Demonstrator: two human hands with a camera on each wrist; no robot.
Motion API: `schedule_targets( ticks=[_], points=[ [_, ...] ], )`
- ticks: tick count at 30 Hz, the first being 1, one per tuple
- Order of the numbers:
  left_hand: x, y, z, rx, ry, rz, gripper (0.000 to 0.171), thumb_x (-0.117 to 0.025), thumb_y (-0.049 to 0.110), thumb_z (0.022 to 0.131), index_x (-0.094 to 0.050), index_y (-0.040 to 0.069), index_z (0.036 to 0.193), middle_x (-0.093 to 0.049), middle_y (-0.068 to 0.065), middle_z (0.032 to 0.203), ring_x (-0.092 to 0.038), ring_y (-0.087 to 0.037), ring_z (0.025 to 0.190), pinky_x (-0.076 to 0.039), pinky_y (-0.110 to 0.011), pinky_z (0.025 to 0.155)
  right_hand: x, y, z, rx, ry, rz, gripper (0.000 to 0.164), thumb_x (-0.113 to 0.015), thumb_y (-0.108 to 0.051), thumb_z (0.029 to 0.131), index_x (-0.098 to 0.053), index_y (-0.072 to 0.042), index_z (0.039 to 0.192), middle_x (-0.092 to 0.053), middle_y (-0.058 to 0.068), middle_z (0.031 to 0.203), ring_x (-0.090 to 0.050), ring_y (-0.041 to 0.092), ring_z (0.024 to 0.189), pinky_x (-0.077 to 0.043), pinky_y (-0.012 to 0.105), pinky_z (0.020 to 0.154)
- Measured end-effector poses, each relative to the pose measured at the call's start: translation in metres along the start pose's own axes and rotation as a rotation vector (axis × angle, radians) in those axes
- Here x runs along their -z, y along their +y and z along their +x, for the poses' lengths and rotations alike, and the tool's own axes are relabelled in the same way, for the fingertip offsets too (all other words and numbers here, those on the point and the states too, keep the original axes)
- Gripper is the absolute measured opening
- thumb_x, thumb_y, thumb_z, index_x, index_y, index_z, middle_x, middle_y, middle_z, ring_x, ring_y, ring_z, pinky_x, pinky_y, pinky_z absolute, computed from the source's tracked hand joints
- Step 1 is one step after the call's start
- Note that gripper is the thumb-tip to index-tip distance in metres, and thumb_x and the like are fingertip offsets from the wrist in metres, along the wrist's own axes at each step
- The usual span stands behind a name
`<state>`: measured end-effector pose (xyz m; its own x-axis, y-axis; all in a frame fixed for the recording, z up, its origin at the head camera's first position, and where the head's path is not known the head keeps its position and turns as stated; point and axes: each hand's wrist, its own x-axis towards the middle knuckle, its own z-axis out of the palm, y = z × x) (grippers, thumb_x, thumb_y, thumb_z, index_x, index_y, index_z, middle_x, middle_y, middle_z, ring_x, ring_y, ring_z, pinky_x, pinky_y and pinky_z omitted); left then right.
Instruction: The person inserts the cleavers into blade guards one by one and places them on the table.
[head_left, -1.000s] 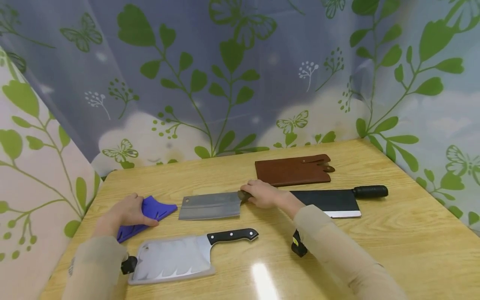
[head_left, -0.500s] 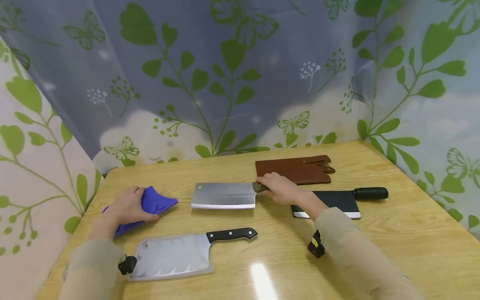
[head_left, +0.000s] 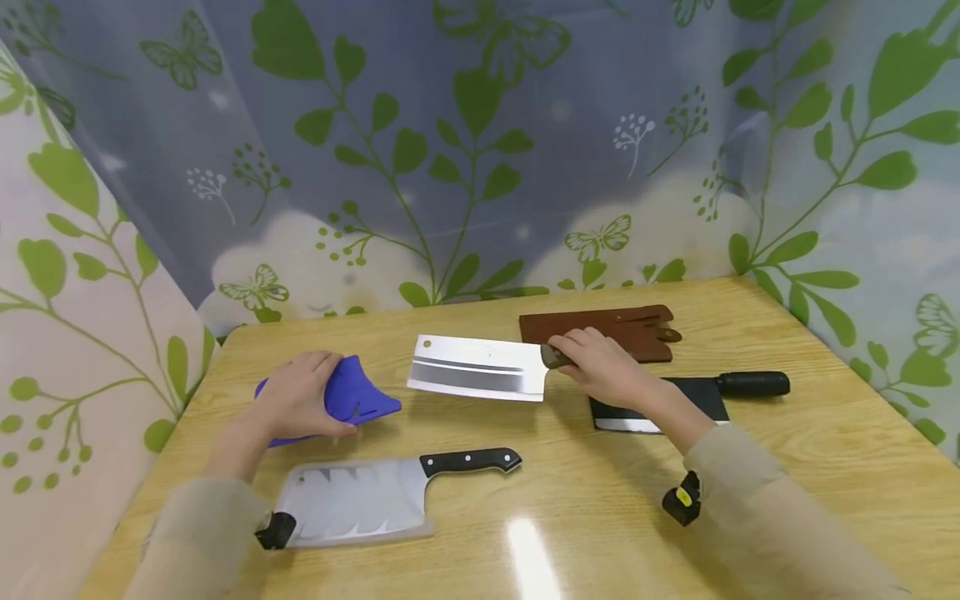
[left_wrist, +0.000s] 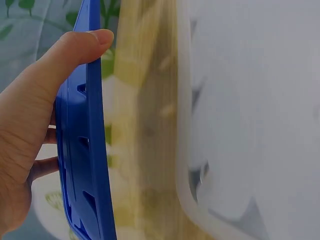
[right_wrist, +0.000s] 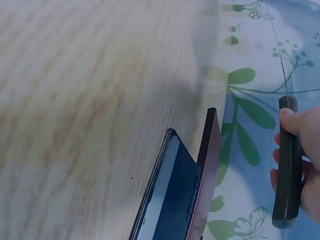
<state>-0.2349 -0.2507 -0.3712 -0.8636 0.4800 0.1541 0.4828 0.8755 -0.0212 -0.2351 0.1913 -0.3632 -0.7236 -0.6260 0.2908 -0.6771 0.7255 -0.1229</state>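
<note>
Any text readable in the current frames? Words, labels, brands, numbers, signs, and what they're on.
None legible in any view.
Raised cleaver: any fine blade marking is too small to read.
Blue piece: slots, no visible lettering.
Black device: yellow patch, too small to read.
Brown sheath, black-bladed cleaver, cleaver with three-rivet handle: nothing readable.
</note>
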Motion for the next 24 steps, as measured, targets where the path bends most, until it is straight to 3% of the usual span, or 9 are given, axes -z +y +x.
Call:
schedule_targets(
  ticks=[5,11,24],
  points=[
    [0.007,0.020,0.006,-0.059,0.036,0.009,0.110,-0.076,0.063,0.052,-0.044,-0.004,0.132,-0.051,-0.020,0.125,-0.044,-0.040,0.117,-0.036,-0.058,0.093,0.003,-0.005,-0.009,0.002,0.056,-0.012,0.040,-0.066,-0.008,0.085,-0.053,0.001,0.122,-0.058,0.016,0.109,-0.053,0.033,0.099,-0.047,0.044,0.078],
    [0.013,0.041,0.007,-0.089,0.010,0.022,0.110,-0.074,0.065,0.052,-0.043,-0.003,0.134,-0.049,-0.018,0.126,-0.043,-0.037,0.118,-0.035,-0.058,0.094,0.000,-0.011,-0.016,-0.032,0.092,-0.008,0.042,-0.067,-0.008,0.084,-0.053,0.001,0.123,-0.057,0.016,0.110,-0.053,0.034,0.100,-0.048,0.045,0.074],
    [0.014,0.061,0.008,-0.135,0.036,0.045,0.110,-0.070,0.069,0.052,-0.044,-0.001,0.133,-0.051,-0.016,0.125,-0.045,-0.035,0.115,-0.037,-0.056,0.093,-0.004,-0.013,-0.017,-0.045,0.133,0.012,0.043,-0.067,-0.008,0.084,-0.053,0.002,0.123,-0.057,0.017,0.110,-0.053,0.034,0.100,-0.047,0.046,0.074]
  ],
)
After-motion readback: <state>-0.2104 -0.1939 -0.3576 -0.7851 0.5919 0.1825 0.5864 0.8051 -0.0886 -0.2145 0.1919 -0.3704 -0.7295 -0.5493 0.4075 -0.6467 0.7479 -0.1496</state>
